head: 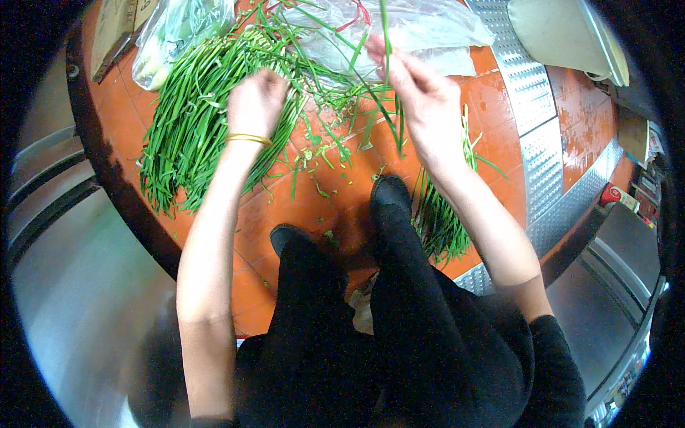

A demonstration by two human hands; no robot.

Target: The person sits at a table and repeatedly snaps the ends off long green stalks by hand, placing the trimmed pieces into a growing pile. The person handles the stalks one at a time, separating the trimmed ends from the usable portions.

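A large pile of garlic chives [184, 117] lies on the orange tiled floor at the left, pale stem ends towards the top. My left hand [258, 101] is over the pile's right side, its fingers curled and blurred; whether it grips any stems cannot be made out. In my right hand [420, 91], raised above the floor, a few long chive stalks [386, 32] are pinched between thumb and fingers. Under my right forearm lies a smaller bunch of chives [441, 219], partly hidden by the arm and my leg.
Loose chive trimmings [321, 152] litter the tiles between my hands. A clear plastic bag [444, 27] spreads at the top; another bag [176, 37] with vegetables stands top left beside a cardboard box [112, 37]. A perforated metal drain cover [535, 144] runs along the right. My shoes [390, 195] are below.
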